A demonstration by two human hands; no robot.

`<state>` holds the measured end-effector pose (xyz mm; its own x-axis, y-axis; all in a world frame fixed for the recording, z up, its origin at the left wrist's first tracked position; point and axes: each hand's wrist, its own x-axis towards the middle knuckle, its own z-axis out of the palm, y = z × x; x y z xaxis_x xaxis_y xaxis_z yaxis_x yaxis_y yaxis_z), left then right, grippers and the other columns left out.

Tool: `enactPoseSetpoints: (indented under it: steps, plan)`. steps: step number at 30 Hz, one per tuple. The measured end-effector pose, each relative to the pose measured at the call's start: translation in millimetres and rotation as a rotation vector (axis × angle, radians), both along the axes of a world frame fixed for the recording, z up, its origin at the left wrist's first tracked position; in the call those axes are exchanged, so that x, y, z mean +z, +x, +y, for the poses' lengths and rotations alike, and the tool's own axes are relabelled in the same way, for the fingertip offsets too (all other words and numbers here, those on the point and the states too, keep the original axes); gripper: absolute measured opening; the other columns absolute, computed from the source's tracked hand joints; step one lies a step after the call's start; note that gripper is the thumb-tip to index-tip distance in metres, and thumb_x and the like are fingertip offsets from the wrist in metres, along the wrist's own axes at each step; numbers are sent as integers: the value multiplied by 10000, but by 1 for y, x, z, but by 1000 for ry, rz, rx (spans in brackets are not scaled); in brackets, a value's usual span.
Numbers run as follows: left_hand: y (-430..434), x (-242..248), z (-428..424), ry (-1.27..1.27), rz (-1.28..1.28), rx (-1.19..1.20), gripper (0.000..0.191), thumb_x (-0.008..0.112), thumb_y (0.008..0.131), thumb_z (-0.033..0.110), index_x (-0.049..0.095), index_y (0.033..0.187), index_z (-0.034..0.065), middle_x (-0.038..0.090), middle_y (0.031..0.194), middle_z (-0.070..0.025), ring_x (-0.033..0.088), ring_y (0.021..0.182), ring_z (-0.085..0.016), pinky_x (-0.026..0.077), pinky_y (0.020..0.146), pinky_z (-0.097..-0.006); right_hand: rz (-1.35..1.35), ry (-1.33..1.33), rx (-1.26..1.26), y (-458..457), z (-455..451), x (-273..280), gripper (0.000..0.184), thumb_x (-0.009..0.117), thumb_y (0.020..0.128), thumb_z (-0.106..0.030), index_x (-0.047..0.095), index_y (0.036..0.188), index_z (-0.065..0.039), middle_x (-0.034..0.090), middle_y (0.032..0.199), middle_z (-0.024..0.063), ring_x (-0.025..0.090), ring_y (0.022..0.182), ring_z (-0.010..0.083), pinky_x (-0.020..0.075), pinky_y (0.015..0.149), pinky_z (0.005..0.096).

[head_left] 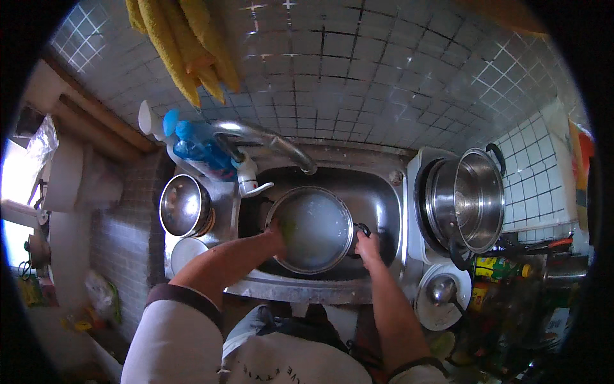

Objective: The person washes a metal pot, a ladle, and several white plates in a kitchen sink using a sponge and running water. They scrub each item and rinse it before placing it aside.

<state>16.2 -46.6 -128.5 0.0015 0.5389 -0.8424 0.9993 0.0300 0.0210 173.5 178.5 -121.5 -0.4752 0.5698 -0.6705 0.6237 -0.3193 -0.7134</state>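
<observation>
A round steel pot sits in the steel sink, holding cloudy whitish water with a few bubbles. My right hand grips its black side handle. Over the pot's left rim, my left hand reaches inside. Against its fingers is a blurred yellow-green scrubber, partly under the water; its exact kind is unclear. The pot's other handle shows dimly at the left. Above the sink arches the metal faucet spout, its white lever left of the pot.
Stacked metal bowls and a white dish stand left of the sink. Blue-capped bottles crowd the faucet. At right are a steel pot on its side, a ladle on a plate, and bottles. Yellow towels hang above.
</observation>
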Motion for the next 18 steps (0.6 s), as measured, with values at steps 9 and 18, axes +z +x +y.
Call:
enactPoseSetpoints:
  steps: [9,18]
  plan:
    - [66,50,56,274,-954,1206,399,412,865,312,485,1174,70,521,1148,-116,491,1006,-218,360,888,-365,8,-34,-44,-1,-4,3,178,526,815,-172,510,889,-11,443,566,27,436,441,129,379,373,258]
    - [49,35,110,1257,-1983,2333,519,417,865,263,270,1313,48,326,1343,-114,371,1182,-229,242,1013,-345,-90,35,84,-1,2,-7,269,508,827,-188,513,977,34,547,762,111,538,551,194,449,441,313]
